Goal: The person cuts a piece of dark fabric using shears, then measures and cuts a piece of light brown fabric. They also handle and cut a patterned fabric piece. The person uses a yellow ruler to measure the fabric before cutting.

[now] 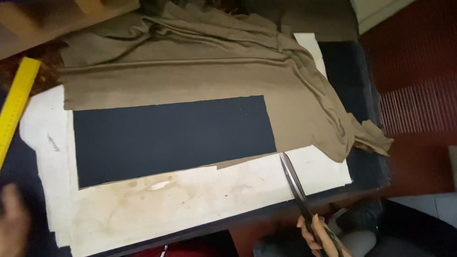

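**Scissors at the fabric edge, right hand on the handles**

While the right hand (318, 235) has its fingers (307, 238) closed around the dark scissors (296, 183), the blades, nearly shut, point up at the lower edge of the brown fabric (190, 71). Left hand (12, 228) sits blurred at the counter's (366, 119) left edge; can't tell whether it's open or holding anything. Fabric: olive-brown, thin, limp, flat in the middle, bunched at the top and right, draping off the corner. Likely light and slippery; hold it flat near the cut line. A navy rectangular panel (171, 138) lies on it, over stained cream paper (190, 200). Yellow ruler (16, 97) at far left.
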